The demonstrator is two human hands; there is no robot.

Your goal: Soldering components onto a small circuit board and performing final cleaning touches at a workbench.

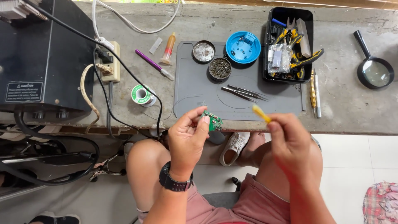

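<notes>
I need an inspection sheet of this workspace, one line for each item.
Surface: concrete bench with grey mat.
Job's things: green circuit board, yellow tool.
Clutter: tweezers, blue lid, two tins, solder spool, tool tray, magnifier.
Hands: left hand holds the board; right hand holds the tool.
Cables: black cable, power strip.
Surroundings: black machine, shoe, tiled floor.

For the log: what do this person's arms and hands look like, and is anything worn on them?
Both forearms are bare, with no sleeves or gloves in view. The left hand has a black wristwatch with a chunky black band strapped at the wrist. The right hand carries no watch, ring or band that the head view shows. No markings or cables on either arm.
</notes>
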